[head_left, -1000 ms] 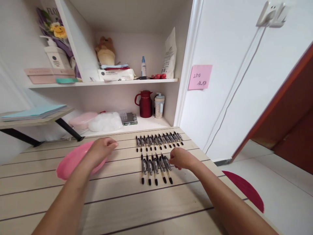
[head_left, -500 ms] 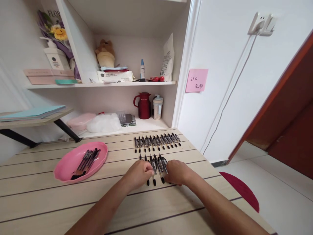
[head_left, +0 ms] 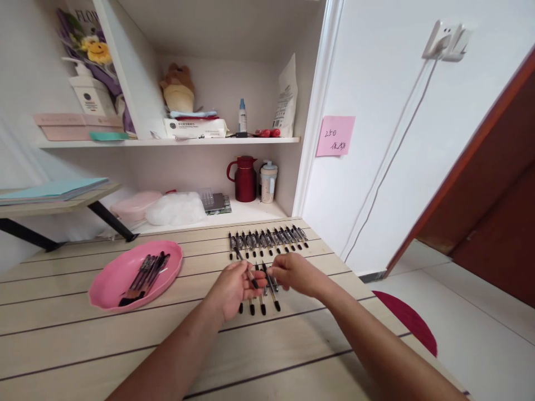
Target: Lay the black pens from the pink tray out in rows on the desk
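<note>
My left hand (head_left: 234, 287), turned partly palm up, holds a slim black-and-clear pen (head_left: 252, 277) slantwise between thumb and fingers. My right hand (head_left: 298, 273) is just to its right with the fingers curled together; whatever they may grip is hidden. Beneath both hands lies a front row of black-tipped pens (head_left: 263, 303), side by side and partly covered by the hands. Behind them runs a longer row of similar pens (head_left: 268, 240), set close together and nearly parallel.
A pink scalloped tray (head_left: 102, 278) on the left of the slatted wooden table (head_left: 167, 340) holds several dark pens or brushes (head_left: 146, 275). Behind the table, a shelf carries a red jug (head_left: 245, 181) and a pale cup (head_left: 268, 184). A small raised stand (head_left: 75, 203) is at far left.
My left hand has rolled palm up and now shows a pen in it. The right hand has lifted off the right end of the front row and moved slightly up and left.
</note>
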Tool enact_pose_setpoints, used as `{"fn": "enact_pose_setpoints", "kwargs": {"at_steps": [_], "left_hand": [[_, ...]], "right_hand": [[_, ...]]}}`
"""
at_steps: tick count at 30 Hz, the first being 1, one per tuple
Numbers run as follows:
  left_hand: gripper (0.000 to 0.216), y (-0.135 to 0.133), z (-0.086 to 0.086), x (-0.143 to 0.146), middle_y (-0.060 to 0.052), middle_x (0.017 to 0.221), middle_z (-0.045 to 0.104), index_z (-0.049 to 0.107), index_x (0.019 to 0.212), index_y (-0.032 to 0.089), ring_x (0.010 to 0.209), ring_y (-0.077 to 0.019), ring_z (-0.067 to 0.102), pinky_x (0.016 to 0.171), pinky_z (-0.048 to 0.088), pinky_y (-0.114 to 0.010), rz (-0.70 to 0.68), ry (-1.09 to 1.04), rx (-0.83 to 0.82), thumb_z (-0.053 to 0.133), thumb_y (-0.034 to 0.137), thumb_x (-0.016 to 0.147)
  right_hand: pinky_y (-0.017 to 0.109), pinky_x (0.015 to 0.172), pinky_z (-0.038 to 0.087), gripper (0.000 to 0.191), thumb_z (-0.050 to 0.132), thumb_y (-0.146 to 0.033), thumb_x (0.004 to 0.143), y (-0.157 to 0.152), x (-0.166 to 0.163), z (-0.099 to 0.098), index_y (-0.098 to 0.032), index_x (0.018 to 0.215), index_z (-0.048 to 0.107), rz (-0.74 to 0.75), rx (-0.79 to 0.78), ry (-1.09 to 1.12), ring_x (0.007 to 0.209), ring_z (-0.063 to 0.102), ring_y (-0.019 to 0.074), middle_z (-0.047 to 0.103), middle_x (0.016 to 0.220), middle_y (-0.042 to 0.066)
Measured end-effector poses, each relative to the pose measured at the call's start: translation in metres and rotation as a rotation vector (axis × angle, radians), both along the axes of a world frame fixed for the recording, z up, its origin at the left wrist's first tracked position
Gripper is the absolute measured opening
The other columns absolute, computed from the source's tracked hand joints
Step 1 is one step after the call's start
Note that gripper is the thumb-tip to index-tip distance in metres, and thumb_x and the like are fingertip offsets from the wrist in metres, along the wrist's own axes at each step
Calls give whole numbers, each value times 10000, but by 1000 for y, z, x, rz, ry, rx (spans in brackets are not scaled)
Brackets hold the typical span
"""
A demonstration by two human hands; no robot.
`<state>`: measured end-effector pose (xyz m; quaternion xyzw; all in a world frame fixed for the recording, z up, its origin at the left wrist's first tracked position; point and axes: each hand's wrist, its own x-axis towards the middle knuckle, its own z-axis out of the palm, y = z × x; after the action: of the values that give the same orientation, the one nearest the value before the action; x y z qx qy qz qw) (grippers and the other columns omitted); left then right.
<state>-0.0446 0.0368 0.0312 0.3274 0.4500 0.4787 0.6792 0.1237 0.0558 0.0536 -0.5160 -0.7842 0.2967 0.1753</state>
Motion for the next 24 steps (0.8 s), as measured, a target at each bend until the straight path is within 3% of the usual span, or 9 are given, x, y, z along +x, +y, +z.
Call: {"fn": "enact_pose_setpoints", "kwargs": {"at_steps": [2,4,7,10,15,18,21,24], "left_hand": [[119,9,-1,-12,-31,646,595,441,803,172,603,-154,622,529,497,-279,68,-55,-11,415,286,826],[113,19,-3,-23,-8,603,563,438,795,175,618,-150,626,546,498,-270,128,-75,13,390,268,837],[112,29,-8,-36,25,581,525,445,811,189,546,-117,595,500,481,-239,156,-38,83,395,287,831],[137,33,-13,-43,45,576,511,466,832,204,432,-81,518,369,377,-164,138,4,137,453,336,796],[221,37,-22,-45,57,553,487,501,845,199,383,-65,460,301,240,-130,103,272,291,479,399,754],[246,38,-27,-42,66,518,469,515,841,190,350,-54,412,318,244,-147,37,480,401,432,410,769],[284,36,-30,-37,64,496,467,529,857,178,344,-55,392,364,283,-170,-29,592,471,402,420,781],[310,31,-29,-33,57,483,470,537,875,176,345,-71,388,372,274,-189,-67,668,477,389,432,782]], "right_hand": [[212,489,317,125,513,-289,691,9,6,-7,-168,699,543,-172,112,-108,595,528,125,612,677,33],[216,500,304,141,566,-228,630,15,10,-18,-167,752,529,-245,102,-202,644,530,140,612,743,44],[219,507,290,194,578,-185,601,17,10,-36,-170,775,493,-244,70,-271,667,527,153,598,744,44],[223,516,277,180,532,-94,603,13,8,-48,-171,752,466,-230,104,-300,657,514,147,583,713,36],[217,520,289,198,505,-21,584,9,17,-39,-170,711,481,-196,80,-259,642,503,133,568,689,25],[217,498,324,146,515,-109,645,17,19,-21,-173,775,533,-178,1,-11,586,503,119,571,663,4],[232,510,385,164,515,-240,703,34,7,-7,-174,844,567,-197,-67,457,577,524,116,578,647,0],[229,495,396,208,584,-326,655,54,-13,-2,-169,792,578,-283,-56,880,589,540,121,578,646,6]]}}
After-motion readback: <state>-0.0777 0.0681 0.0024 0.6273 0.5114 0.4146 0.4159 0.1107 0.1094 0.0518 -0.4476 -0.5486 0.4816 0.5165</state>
